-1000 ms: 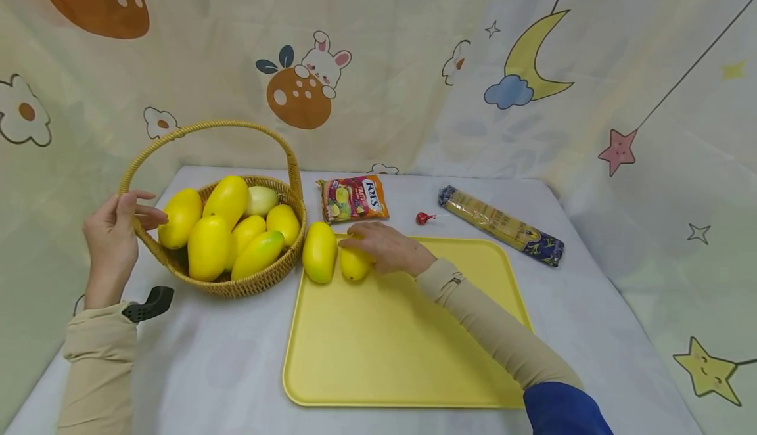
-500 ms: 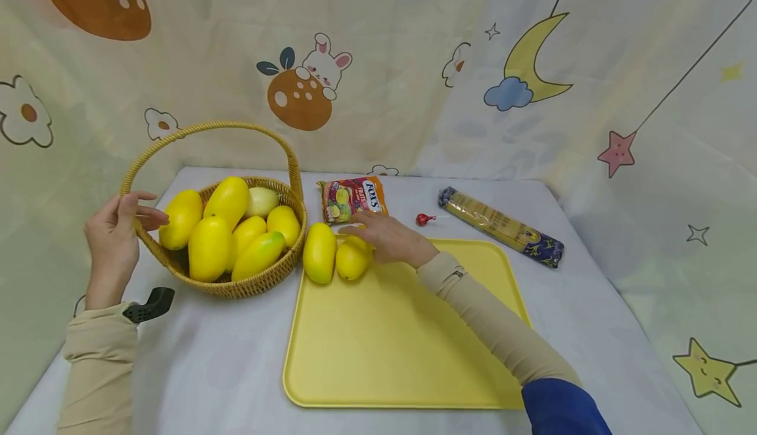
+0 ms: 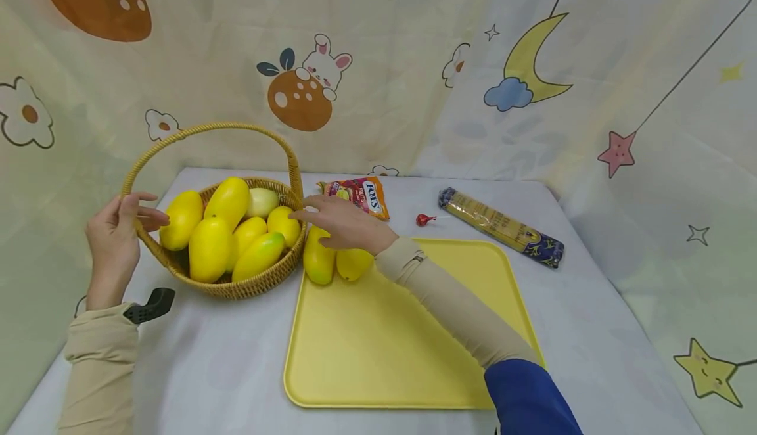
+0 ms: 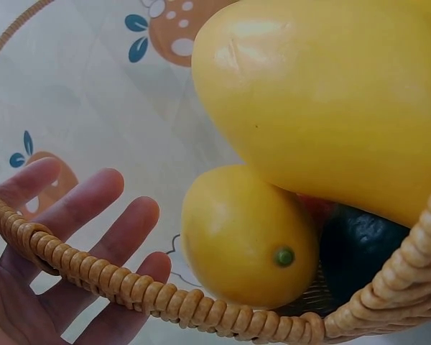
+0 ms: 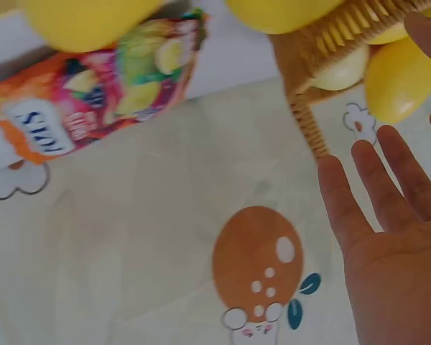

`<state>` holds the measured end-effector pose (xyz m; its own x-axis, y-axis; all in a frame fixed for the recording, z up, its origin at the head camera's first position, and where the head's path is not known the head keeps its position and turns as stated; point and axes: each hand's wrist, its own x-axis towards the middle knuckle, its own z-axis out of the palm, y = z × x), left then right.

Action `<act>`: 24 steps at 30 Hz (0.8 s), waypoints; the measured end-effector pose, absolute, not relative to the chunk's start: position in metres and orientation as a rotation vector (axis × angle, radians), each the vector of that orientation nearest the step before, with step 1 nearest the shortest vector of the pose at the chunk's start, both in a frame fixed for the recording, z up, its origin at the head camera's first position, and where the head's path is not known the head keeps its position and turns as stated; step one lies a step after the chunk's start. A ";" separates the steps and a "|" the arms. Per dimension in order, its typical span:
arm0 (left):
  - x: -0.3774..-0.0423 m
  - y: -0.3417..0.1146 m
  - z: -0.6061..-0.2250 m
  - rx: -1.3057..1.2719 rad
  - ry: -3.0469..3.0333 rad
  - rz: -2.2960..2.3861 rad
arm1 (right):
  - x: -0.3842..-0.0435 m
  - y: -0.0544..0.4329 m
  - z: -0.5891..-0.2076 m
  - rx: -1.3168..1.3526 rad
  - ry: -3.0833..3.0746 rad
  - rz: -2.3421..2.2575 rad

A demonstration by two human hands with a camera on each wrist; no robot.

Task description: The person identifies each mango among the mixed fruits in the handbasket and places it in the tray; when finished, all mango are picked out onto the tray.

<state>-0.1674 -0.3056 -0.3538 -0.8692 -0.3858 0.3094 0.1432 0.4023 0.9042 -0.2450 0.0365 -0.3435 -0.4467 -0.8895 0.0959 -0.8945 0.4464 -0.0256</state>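
A wicker basket (image 3: 248,290) with a tall arched handle holds several yellow mangoes (image 3: 209,249) and a pale green fruit (image 3: 261,202). At its left rim is my left hand (image 3: 111,251); in the left wrist view its extended fingers (image 4: 133,228) are spread behind the rim, touching it. My right hand (image 3: 349,223) hovers beside the basket's right rim, fingers stretched toward a mango (image 3: 284,223) inside and nothing in its grasp. Beneath it, two more mangoes, one upright (image 3: 318,265) and one partly hidden (image 3: 353,265), lie at the yellow tray's (image 3: 402,343) upper left corner.
Behind the tray lie a candy bag (image 3: 371,198), a small red wrapped candy (image 3: 422,219) and a long pack (image 3: 503,227) that looks like noodles. Deep in the basket shows a dark green item (image 4: 355,248). A printed cloth (image 3: 402,93) hangs behind.
My right hand has let go of the second mango at the tray corner and moved left to the basket's rim. My left hand has stayed at the basket.
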 end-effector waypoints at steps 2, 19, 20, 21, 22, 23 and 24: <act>-0.168 -0.306 -0.353 0.206 -2.186 -1.480 | -0.245 0.024 -0.342 1.627 -2.577 0.064; -0.168 -0.303 -0.355 0.216 -2.178 -1.467 | -0.240 -0.038 -0.353 1.725 -2.598 -0.095; -0.168 -0.303 -0.355 0.217 -2.177 -1.465 | -0.239 -0.039 -0.353 1.724 -2.607 -0.100; -0.168 -0.303 -0.355 0.220 -2.177 -1.466 | -0.239 -0.040 -0.352 1.725 -2.610 -0.105; -0.168 -0.304 -0.355 0.223 -2.176 -1.466 | -0.238 -0.042 -0.352 1.725 -2.613 -0.107; -0.168 -0.304 -0.355 0.226 -2.176 -1.467 | -0.238 -0.043 -0.351 1.727 -2.612 -0.110; -0.168 -0.304 -0.355 0.228 -2.174 -1.468 | -0.237 -0.045 -0.351 1.732 -2.609 -0.115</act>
